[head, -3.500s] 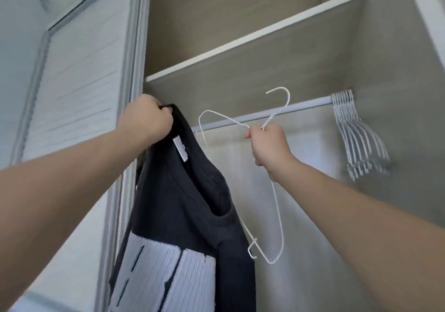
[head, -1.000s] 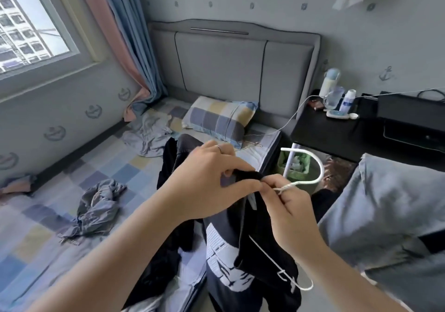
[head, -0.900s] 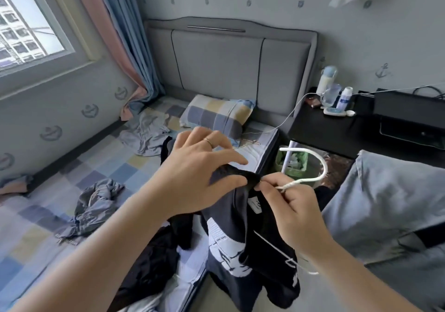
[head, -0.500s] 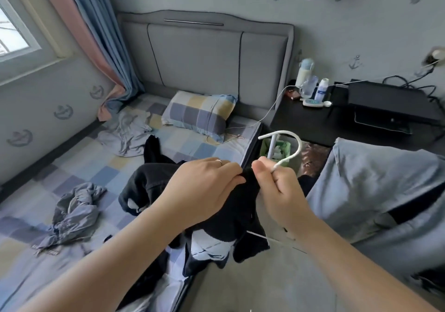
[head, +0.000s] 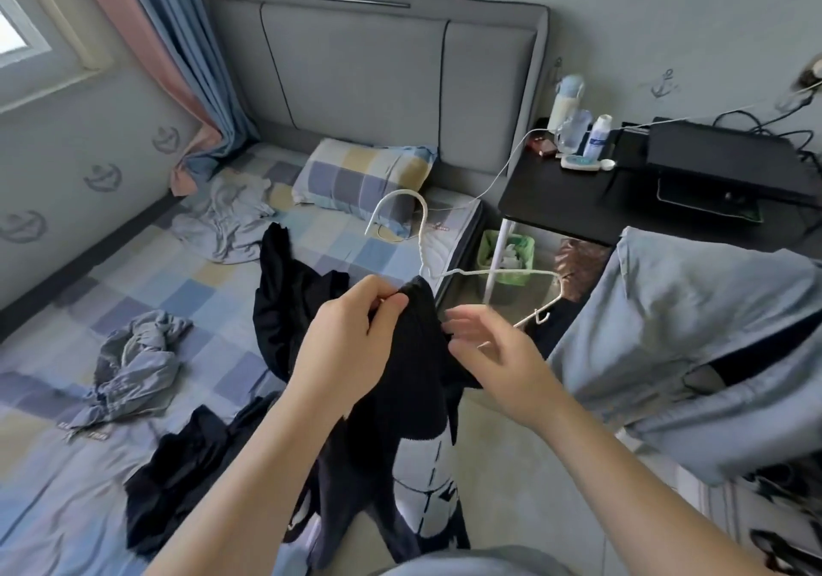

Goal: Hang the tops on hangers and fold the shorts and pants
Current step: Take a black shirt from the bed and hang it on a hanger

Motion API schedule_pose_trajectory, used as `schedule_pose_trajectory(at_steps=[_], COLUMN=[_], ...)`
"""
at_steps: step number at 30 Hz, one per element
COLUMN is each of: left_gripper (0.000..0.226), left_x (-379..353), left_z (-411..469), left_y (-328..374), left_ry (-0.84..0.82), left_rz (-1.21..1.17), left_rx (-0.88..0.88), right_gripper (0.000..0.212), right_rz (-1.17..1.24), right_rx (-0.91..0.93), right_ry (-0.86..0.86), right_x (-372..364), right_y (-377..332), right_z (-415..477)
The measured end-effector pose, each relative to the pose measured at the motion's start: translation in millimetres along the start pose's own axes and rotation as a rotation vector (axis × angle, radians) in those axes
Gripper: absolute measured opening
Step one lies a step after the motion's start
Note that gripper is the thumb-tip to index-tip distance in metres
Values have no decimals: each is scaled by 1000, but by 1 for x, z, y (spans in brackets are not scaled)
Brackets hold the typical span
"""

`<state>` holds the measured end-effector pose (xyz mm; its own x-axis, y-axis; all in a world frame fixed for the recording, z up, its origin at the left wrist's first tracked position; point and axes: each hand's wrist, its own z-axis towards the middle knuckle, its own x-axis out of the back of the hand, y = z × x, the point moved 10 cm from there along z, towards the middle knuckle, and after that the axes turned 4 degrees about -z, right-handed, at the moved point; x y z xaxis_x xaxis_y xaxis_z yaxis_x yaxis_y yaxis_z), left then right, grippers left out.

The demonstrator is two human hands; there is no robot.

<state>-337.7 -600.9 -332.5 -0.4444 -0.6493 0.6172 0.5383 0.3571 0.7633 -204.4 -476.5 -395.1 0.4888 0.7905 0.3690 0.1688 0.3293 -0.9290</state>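
Head view: my left grip (head: 351, 330) pinches the collar of the black top (head: 400, 379) between curled fingers and thumb, holding it up by the edge of the bed (head: 66, 464). My right grip (head: 489, 353) is loose, fingers spread, holding nothing, just beside the top. The white hanger (head: 489, 272) has one arm inside the collar, hook upward. On the checked sheet lie a pillow (head: 360, 179), a crumpled grey garment (head: 133, 362) and a black garment (head: 178, 486). A grey headboard (head: 378, 81) stands behind. To the right is a black table (head: 560, 201) with a green bin (head: 507, 257) beneath.
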Motion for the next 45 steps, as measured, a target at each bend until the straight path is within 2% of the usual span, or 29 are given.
schedule_pose_trajectory(at_steps=[2,6,9,11,12,14,16,19,21,23,26,30,33,36,39,40,42,44,45], left_gripper=[14,14,15,13,11,10,13,17,13,12,26,39,48,48,40,39,34,26,25], left_x=[-8,-14,-18,-23,-25,-26,-23,-18,-16,-10,8,27,37,43,42,42,43,44,44], left_z=[-3,-10,-15,-18,-19,-20,-19,-17,-17,-15,-14,-14,-8,-3,-3,-3,-4,-3,-2], left_y=[-5,-23,-31,-30,-30,-31,-36,-41,-40,-44,-53,-65,-69,-77,-79,-80,-83,-91,-97], left_ry=[-25,-65,-102,-125,-134,-137,-127,-134,-148,-145,-104,-96,-77,-50,-79,-91,-111,-128,-140], left_rz=[-54,-65,-51,-55,-53,-44,-31,13,22,2,-48,-88,-100,-176,-314,-349,-370,-332,-286], left_rx=[17,65,65,42,30,10,9,17,-4,0,6,55,65,86,61,50,50,75,99], right_gripper=[12,14,11,11,19,28,25,11,15,17,15,12,11,13,3,7,15,3,6], right_rz=[-41,-89,-82,-287,-414,-605,-707,-827,-920,-963,-944,-768,-688,-609,-425,-369,-331,-322,-315], right_rx=[-49,-28,-101,-190,-217,-225,-219,-194,-164,-145,-113,8,110,166,-26,-91,-145,-172,-171], right_ry=[-97,-12,-166,-299,-331,-326,-292,-343,-363,-293,-143,20,75,52,14,13,20,21,20], right_x=[-24,-26,-39,-47,-47,-42,-35,-35,-34,-23,2,24,32,37,46,50,53,55,56], right_y=[12,19,46,80,95,116,133,148,151,147,137,112,87,78,94,99,102,99,98], right_z=[2,-1,-2,-1,0,4,6,6,8,15,24,32,36,41,47,48,50,51,52])
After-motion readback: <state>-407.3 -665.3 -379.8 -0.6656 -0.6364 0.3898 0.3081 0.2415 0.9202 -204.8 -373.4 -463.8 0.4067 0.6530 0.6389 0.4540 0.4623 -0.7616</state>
